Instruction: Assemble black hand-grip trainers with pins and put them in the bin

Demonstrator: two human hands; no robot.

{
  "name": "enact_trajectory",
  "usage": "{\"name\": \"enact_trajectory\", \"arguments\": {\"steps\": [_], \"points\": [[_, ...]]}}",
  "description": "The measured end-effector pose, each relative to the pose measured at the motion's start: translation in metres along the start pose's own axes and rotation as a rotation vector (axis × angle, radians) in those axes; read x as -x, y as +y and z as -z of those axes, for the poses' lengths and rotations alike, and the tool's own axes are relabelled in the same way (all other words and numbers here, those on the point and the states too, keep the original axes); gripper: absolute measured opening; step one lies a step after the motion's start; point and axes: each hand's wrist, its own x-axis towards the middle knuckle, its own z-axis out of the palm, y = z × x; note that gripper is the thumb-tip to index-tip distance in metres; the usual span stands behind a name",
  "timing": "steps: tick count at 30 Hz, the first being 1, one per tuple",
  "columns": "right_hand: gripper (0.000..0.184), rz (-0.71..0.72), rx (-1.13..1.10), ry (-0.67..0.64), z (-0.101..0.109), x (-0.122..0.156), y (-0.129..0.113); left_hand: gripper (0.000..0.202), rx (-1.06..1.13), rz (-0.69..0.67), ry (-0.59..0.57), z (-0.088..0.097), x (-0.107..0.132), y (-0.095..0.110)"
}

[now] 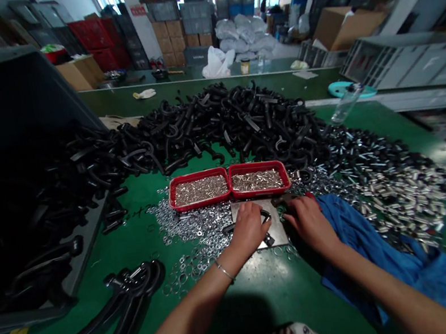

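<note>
My left hand (251, 226) rests on a square steel plate (274, 227) and is shut on a black coated hook bolt (264, 215), whose lower end shows below my fingers. My right hand (308, 224) sits at the plate's right edge, gripping a dark tool (283, 200) with a bit of red beyond it. Its exact kind is hidden by my fingers. Just above the plate stand two red trays (199, 189) (258, 178) of small silver parts. Loose steel washers (187, 236) lie left of the plate, and a blue cloth (376, 255) lies under my right forearm.
A large heap of black hooks (216, 128) covers the green table behind the trays. Silver metal sleeves (395, 188) spread to the right. A bundle of black hooks (126, 305) lies at left, beside a big black bin (10, 112).
</note>
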Motion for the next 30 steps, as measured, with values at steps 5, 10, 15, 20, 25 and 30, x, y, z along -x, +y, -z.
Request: {"name": "enact_trajectory", "arguments": {"steps": [5, 10, 15, 20, 25, 30], "points": [[0.014, -0.191, 0.239, -0.217, 0.018, 0.021, 0.02, 0.025, -0.008, 0.004, -0.004, 0.0, 0.0, 0.002], [0.021, -0.15, -0.186, -0.102, 0.035, 0.025, 0.019, 0.028, -0.009, 0.007, -0.008, 0.001, 0.001, 0.002], [0.042, 0.004, -0.339, -0.081, 0.049, 0.032, 0.008, 0.026, -0.01, 0.008, -0.01, 0.001, -0.001, 0.004], [0.031, 0.058, -0.309, -0.275, 0.058, 0.03, 0.012, 0.037, 0.01, 0.036, -0.034, 0.009, 0.002, 0.006], [0.042, 0.022, -0.379, -0.013, 0.075, 0.03, -0.009, 0.08, -0.002, 0.074, -0.054, 0.028, 0.023, 0.0], [0.038, 0.055, -0.41, -0.245, 0.063, 0.022, -0.023, 0.086, -0.043, 0.09, -0.094, 0.029, 0.037, -0.004]]}}
